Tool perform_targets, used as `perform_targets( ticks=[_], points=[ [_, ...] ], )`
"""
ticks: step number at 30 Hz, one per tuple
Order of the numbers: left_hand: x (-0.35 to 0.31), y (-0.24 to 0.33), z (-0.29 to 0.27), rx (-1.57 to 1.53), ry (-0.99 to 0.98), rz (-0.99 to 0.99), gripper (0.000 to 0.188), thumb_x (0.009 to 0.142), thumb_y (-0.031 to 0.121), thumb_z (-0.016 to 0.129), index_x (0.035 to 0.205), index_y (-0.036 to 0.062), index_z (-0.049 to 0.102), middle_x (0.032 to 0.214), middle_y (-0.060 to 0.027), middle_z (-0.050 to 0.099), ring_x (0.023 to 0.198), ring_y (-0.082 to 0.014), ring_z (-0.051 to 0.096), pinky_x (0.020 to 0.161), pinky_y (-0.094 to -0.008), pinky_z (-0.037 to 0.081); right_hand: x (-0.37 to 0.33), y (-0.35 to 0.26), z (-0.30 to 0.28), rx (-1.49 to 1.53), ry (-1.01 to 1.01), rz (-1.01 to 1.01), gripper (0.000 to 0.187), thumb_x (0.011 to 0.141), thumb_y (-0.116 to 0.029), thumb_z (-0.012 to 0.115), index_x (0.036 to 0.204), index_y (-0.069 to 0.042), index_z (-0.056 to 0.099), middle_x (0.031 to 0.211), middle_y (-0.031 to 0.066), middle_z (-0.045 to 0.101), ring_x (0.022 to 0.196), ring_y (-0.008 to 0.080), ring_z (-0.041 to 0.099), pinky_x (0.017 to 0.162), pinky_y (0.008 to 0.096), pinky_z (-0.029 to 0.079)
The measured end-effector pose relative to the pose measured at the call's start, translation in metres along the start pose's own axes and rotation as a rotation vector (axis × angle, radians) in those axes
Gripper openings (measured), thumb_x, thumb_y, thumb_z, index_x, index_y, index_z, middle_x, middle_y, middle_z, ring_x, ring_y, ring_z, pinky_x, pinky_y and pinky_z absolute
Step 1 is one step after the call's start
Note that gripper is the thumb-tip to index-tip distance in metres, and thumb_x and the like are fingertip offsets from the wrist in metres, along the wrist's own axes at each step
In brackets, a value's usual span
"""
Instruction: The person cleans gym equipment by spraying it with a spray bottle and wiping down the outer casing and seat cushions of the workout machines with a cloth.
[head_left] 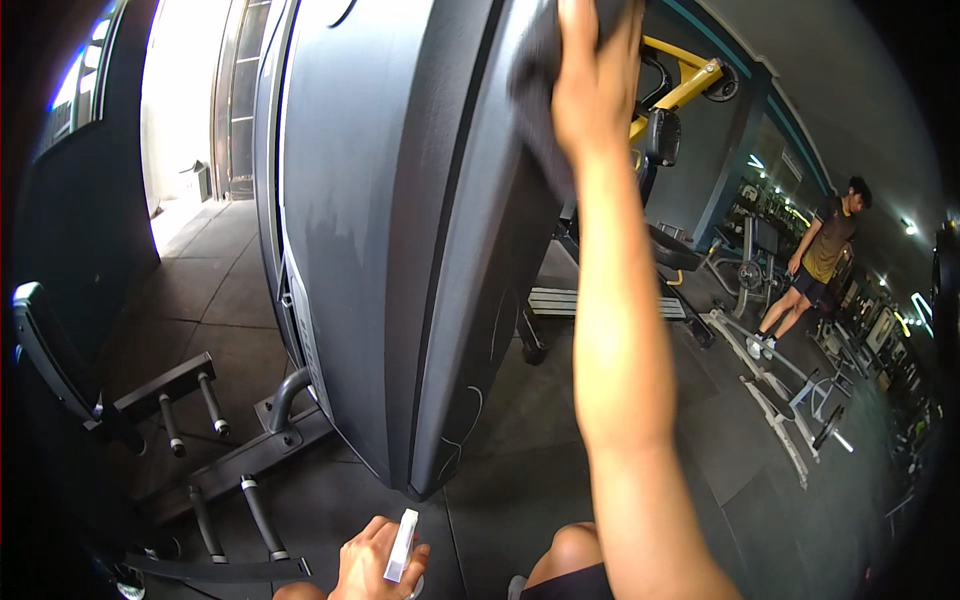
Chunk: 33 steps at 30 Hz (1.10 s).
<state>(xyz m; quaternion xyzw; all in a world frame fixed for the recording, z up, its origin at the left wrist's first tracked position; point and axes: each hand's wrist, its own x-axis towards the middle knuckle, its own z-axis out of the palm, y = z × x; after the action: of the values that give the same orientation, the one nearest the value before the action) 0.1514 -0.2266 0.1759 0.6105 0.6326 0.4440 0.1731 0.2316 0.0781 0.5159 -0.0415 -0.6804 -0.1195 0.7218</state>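
Note:
A tall dark grey gym machine cover (360, 190) with a black side edge fills the middle of the view. High up, my right hand (595, 95) lies against its right side with a dark cloth (540, 110) under the palm. That hand is slightly blurred, and its fingertips run past the top of the picture. Low down in front of the cover, my left hand (368, 560) is closed round a white plastic piece (402, 545) resembling a spray bottle head. Whatever lies below it is mostly hidden. Pale streaks and a darker patch mark the cover's surface.
Machine bars with foam-like rollers (262, 515) stand at lower left. A yellow-armed machine (685, 90) is behind my right arm. Farther right, a person (825, 245) stands beside a pale metal frame (760, 375). Dark rubber mats (530, 440) cover the floor; a bright doorway opens at left.

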Motion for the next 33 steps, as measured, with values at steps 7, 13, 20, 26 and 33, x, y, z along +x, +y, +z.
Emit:
perform_targets(
  ticks=[7, 13, 20, 26, 33],
  points=[
    [-0.006, 0.006, -0.01, -0.098, 0.005, 0.065, 0.019, 0.079, 0.012, 0.07, 0.083, -0.0007, 0.056, 0.078, -0.0209, 0.052, 0.073, -0.0448, 0.054, 0.062, -0.0485, 0.046, -0.35, -0.03, -0.052, -0.061, -0.305, 0.227, 0.093, 0.098, -0.048, 0.047, 0.146, 0.024, 0.014, 0.154, 0.0457, 0.011, 0.143, 0.0617, 0.016, 0.117, 0.0659, 0.011],
    [-0.009, -0.002, -0.017, -0.099, 0.016, 0.052, 0.018, 0.077, 0.011, 0.069, 0.082, -0.0005, 0.056, 0.078, -0.0221, 0.053, 0.076, -0.0459, 0.054, 0.066, -0.0505, 0.047, -0.061, -0.01, 0.001, -0.03, -0.103, 0.096, 0.086, 0.099, -0.044, 0.054, 0.153, 0.012, 0.018, 0.159, 0.0358, 0.018, 0.149, 0.0477, 0.018, 0.122, 0.0533, 0.014],
    [-0.001, -0.014, -0.015, -0.088, -0.031, 0.064, 0.02, 0.076, 0.01, 0.069, 0.087, -0.0009, 0.057, 0.082, -0.0237, 0.056, 0.079, -0.0476, 0.058, 0.067, -0.0507, 0.049, 0.115, 0.001, 0.01, -0.004, -0.093, -0.119, 0.08, 0.099, -0.055, 0.052, 0.151, 0.004, 0.036, 0.147, 0.023, 0.049, 0.136, 0.0301, 0.047, 0.114, 0.0367, 0.033],
    [-0.009, -0.017, -0.025, -0.138, 0.0, 0.052, 0.023, 0.076, 0.011, 0.071, 0.09, -0.0006, 0.057, 0.086, -0.0249, 0.057, 0.08, -0.0486, 0.059, 0.068, -0.051, 0.049, -0.156, -0.064, -0.015, -0.279, -0.293, -0.192, 0.094, 0.088, -0.044, 0.065, 0.156, 0.003, 0.021, 0.16, 0.0363, 0.011, 0.147, 0.0573, 0.013, 0.119, 0.0619, 0.013],
    [-0.009, -0.024, -0.03, -0.15, -0.04, 0.041, 0.023, 0.077, 0.013, 0.071, 0.089, -0.0005, 0.057, 0.087, -0.0263, 0.058, 0.081, -0.049, 0.059, 0.069, -0.0515, 0.05, -0.036, 0.029, -0.009, 0.017, -0.071, 0.547, 0.095, 0.099, -0.061, 0.051, 0.156, 0.008, 0.017, 0.159, 0.025, 0.03, 0.149, 0.0326, 0.027, 0.122, 0.0395, 0.018]
  ],
)
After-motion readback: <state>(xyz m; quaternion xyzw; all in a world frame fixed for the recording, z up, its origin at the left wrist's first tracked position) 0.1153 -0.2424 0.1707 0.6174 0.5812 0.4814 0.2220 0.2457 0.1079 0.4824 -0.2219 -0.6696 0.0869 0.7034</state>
